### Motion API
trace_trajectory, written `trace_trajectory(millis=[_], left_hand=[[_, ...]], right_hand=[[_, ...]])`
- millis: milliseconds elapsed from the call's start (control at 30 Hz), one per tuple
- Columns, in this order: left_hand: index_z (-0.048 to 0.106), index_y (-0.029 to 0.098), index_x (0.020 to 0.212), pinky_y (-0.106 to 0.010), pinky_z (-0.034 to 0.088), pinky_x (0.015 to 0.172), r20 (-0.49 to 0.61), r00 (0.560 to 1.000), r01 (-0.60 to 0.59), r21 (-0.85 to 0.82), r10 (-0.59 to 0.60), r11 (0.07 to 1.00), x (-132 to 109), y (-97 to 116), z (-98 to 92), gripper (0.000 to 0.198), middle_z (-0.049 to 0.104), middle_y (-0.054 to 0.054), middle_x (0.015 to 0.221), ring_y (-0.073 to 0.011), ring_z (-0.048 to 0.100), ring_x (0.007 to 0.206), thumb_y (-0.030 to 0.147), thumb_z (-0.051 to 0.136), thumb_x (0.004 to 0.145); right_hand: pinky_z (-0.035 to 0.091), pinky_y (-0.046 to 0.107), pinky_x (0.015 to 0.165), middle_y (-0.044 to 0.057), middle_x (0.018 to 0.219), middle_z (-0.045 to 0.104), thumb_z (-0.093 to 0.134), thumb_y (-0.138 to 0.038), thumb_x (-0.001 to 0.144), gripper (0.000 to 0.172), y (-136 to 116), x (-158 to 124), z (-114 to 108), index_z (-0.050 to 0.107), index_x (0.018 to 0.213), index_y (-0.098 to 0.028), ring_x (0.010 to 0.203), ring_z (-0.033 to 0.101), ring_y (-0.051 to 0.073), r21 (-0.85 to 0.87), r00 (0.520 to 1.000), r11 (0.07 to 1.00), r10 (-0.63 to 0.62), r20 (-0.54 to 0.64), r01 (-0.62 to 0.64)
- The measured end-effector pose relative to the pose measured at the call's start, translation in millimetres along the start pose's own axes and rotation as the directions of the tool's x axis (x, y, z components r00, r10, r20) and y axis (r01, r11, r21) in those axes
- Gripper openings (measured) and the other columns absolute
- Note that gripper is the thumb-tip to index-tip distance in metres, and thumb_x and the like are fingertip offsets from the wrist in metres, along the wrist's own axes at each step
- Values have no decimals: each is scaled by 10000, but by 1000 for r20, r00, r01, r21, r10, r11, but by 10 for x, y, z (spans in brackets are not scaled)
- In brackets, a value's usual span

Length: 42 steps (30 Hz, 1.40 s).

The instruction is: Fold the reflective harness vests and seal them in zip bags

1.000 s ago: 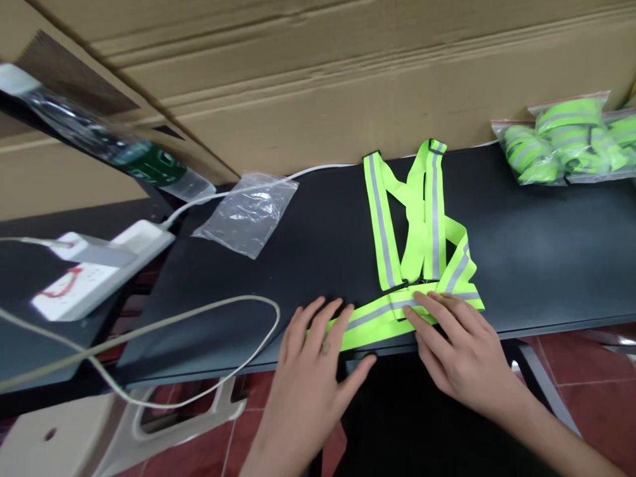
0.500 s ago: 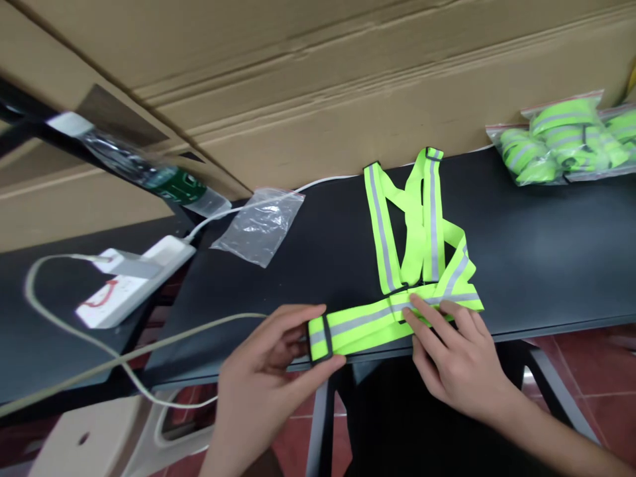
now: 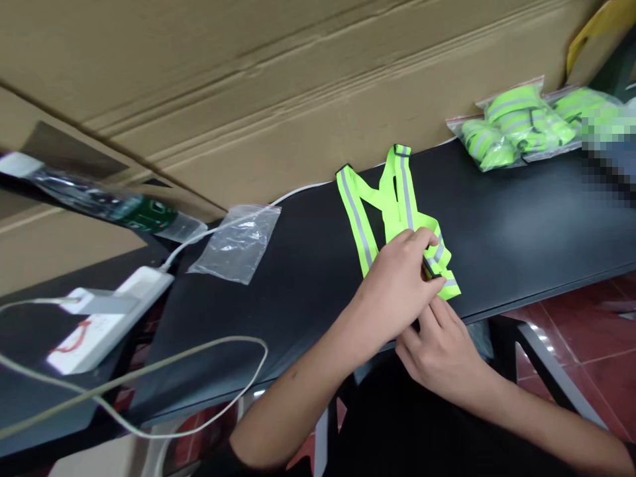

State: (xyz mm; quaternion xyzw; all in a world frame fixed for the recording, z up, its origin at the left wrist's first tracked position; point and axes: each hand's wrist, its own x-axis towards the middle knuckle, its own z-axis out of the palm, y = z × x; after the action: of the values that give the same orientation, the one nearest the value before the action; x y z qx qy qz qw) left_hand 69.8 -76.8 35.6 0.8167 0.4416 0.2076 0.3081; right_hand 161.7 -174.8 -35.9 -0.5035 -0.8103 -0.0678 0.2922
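A neon yellow-green reflective vest (image 3: 354, 213) of elastic straps with grey stripes lies on the dark table, its two shoulder straps towards the back. My left hand (image 3: 395, 285) reaches across the waist belt, closed on the belt's folded end, with a black buckle (image 3: 430, 267) by the thumb and forefinger. Just below it, my right hand (image 3: 442, 351) has its fingers bent together at the belt's near edge; their tips are partly hidden by the left hand. Most of the belt's middle is covered by my hands.
An empty clear zip bag (image 3: 238, 242) lies left on the table (image 3: 303, 271). Bagged vests (image 3: 517, 126) sit at the back right. At the left are a white power strip (image 3: 112, 318), loose cables (image 3: 218, 341) and a plastic bottle (image 3: 114, 202). Cardboard (image 3: 278, 86) stands behind.
My left hand has brought the belt's buckle end from the left over to the right, folding it across the vest. My right hand is now beneath it. The view has shifted slightly right.
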Motion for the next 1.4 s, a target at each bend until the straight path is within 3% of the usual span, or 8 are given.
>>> trace_trajectory(millis=[167, 467, 667, 767, 900, 1100, 1267, 1400], left_hand=[[513, 208, 1001, -269, 462, 594, 154, 988, -13, 38, 7, 999, 34, 49, 76, 375, 613, 24, 843, -157, 620, 711, 130, 770, 741], [626, 193, 816, -260, 430, 569, 169, 983, 81, -61, -69, 995, 100, -52, 154, 309, 599, 58, 657, -129, 590, 608, 279, 884, 672], [708, 210, 1102, -306, 567, 791, 199, 976, -52, -185, 89, 981, -38, -254, 91, 213, 732, -22, 944, -161, 699, 859, 247, 605, 920], [610, 216, 1275, -312, 589, 874, 143, 984, -72, -227, 106, 971, -164, -336, 102, 387, 734, -41, 1077, -150, 710, 981, 101, 487, 927], [679, 179, 1037, -304, 608, 847, 3, 985, -165, -230, 170, 959, -263, -380, 190, 203, 699, -59, 1067, -144, 711, 911, 85, 544, 917], [712, 145, 1016, -310, 579, 936, -49, 962, -273, -159, 269, 949, -297, -399, 249, 210, 609, -95, 1139, -153, 673, 1005, 88, 521, 953], [741, 182, 1031, -451, 544, 1006, -92, 963, -242, 124, 254, 962, -406, -406, 233, 203, 583, -120, 1172, -264, 567, 1173, 184, 550, 960], [757, 274, 1080, -708, 335, 1127, -143, 975, -137, 215, 170, 967, -520, -396, 232, 215, 537, -122, 1348, -380, 380, 1408, 241, 580, 962]], right_hand=[[540, 445, 791, 143, 813, 650, 585, -200, 856, 179, 0, -31, -33, 745, 837, -122, 877, 597, 298, 15, 999, 1000, -5, -45, 5], [547, 446, 781, 136, 910, 717, 601, -311, 861, 291, 168, -81, -68, 726, 989, -81, 883, 620, 300, 120, 996, 989, -87, 17, 84], [591, 436, 881, 135, 1024, 734, 570, -189, 883, 298, 354, -60, -95, 680, 1135, -73, 1025, 656, 273, 304, 988, 942, -156, 14, 144], [608, 405, 896, 121, 1031, 728, 536, -113, 884, 289, 432, -75, -162, 664, 1143, -102, 1053, 667, 234, 420, 990, 898, -140, -3, 128], [624, 358, 786, 69, 896, 732, 621, -30, 816, 272, 564, -77, -245, 688, 1046, -158, 906, 686, 204, 301, 967, 931, -145, -210, 205], [582, 407, 855, 115, 1066, 698, 645, -84, 885, 212, 762, 79, -230, 674, 1079, -163, 1027, 654, 242, 227, 999, 973, -37, -19, 41], [576, 362, 803, 93, 984, 664, 627, -138, 911, 69, 743, 103, -164, 623, 963, -182, 933, 646, 210, 309, 993, 944, 121, -5, -113], [537, 546, 949, 266, 1315, 545, 571, -277, 935, 462, 710, 63, -80, 509, 1339, -62, 1218, 565, 364, 125, 970, 962, 239, 50, -243]])
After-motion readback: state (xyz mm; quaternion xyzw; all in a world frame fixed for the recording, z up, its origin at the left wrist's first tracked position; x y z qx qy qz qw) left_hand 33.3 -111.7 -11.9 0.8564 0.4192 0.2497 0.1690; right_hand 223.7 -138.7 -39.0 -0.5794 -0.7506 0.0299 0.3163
